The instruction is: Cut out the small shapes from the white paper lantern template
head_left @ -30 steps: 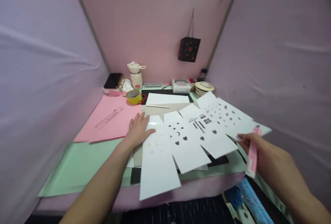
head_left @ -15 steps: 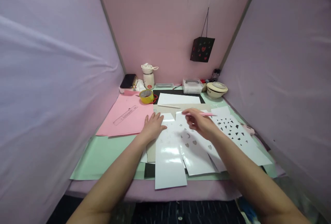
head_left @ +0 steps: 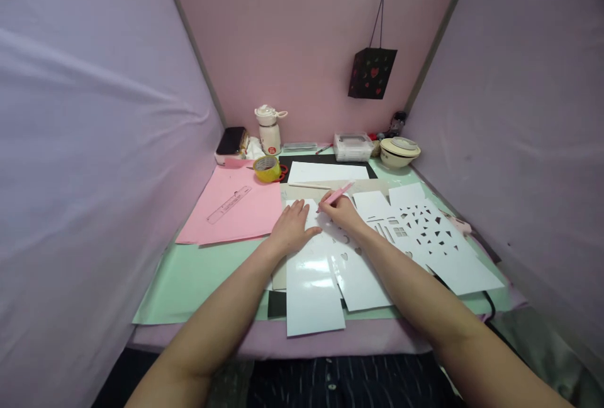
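Left hand point(head_left: 291, 230): in the head view it lies palm down, fingers slightly spread, grasping nothing, on the upper part of the long glossy white paper panel point(head_left: 315, 307).
Right hand point(head_left: 343, 213): its fingers close around the slim pink pen-shaped tool point(head_left: 342, 192); the lower end points to the same panel, near the left thumb. Whether the tip touches, I cannot tell.
Glossy panel: it lies under the left hand and extends toward the person.
Cut openings: right of the right hand, the white paper panel with window-like cut-outs point(head_left: 377, 207) and the white paper panel with small angular cut-outs point(head_left: 448, 266) look already cut.
Uncut part: on the glossy panel I see no opening, so I judge its cutting is hardly begun; the hands hide some.
Beside left hand: the flat pink paper point(head_left: 259, 222) bears the transparent ruler point(head_left: 229, 205).
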The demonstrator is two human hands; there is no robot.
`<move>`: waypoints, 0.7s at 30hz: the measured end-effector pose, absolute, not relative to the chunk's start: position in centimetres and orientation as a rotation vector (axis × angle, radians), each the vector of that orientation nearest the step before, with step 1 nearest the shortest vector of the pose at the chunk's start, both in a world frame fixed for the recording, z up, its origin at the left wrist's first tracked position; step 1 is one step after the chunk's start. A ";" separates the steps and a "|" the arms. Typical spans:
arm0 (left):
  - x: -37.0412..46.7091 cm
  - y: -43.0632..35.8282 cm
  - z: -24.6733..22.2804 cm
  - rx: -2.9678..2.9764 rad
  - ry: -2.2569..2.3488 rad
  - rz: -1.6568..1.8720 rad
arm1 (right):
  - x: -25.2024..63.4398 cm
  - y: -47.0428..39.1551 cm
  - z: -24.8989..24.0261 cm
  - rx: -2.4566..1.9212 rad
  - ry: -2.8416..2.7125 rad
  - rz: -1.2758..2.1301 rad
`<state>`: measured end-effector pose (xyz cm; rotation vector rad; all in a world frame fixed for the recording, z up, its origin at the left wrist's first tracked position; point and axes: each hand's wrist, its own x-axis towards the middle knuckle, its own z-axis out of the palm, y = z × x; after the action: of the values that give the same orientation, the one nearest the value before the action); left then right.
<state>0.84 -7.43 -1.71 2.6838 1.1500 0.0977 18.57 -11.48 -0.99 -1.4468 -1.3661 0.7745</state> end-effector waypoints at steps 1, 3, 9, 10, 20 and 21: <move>0.8 -7.4 -1.7 2.689 1.146 0.100 | 18.5 -11.4 -1.3 -1.439 -1.405 0.755; 0.8 -7.3 -1.7 2.697 1.136 0.104 | 18.5 -11.4 -1.9 -1.428 -1.460 0.735; 0.6 -7.2 -1.5 2.705 1.102 0.095 | 19.1 -11.2 -1.9 -1.427 -1.338 0.858; 0.6 -7.2 -1.5 2.707 1.101 0.089 | 19.2 -11.3 -1.7 -1.442 -1.312 0.880; 0.6 -7.1 -1.8 2.715 1.105 0.085 | 18.2 -11.5 -2.0 -1.414 -1.361 0.705; 0.6 -7.1 -1.8 2.714 1.104 0.086 | 18.2 -11.5 -2.1 -1.424 -1.363 0.697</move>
<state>0.59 -7.08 -1.79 2.7139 1.1044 0.0856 18.16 -11.46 -2.10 -1.4242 -1.3626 0.6966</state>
